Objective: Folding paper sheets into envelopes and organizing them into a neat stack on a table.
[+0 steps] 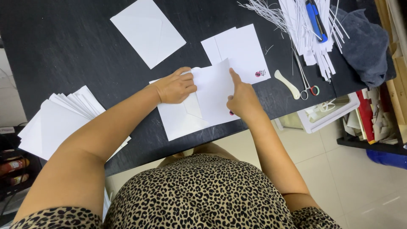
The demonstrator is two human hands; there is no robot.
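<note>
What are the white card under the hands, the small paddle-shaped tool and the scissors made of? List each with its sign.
White card: paper or thin card, matte; it holds a sharp fold under the left hand and right hand.
Paddle-shaped tool: probably plastic or bone, cream, smooth with a slight sheen.
Scissors: thin metal blades, grey and shiny; finger loops look coated in red and green plastic.

Paper-craft workshop: black worktable (63,51), paper strips (313,38) (trimmings), scissors (306,85), envelope stack (59,123).
</note>
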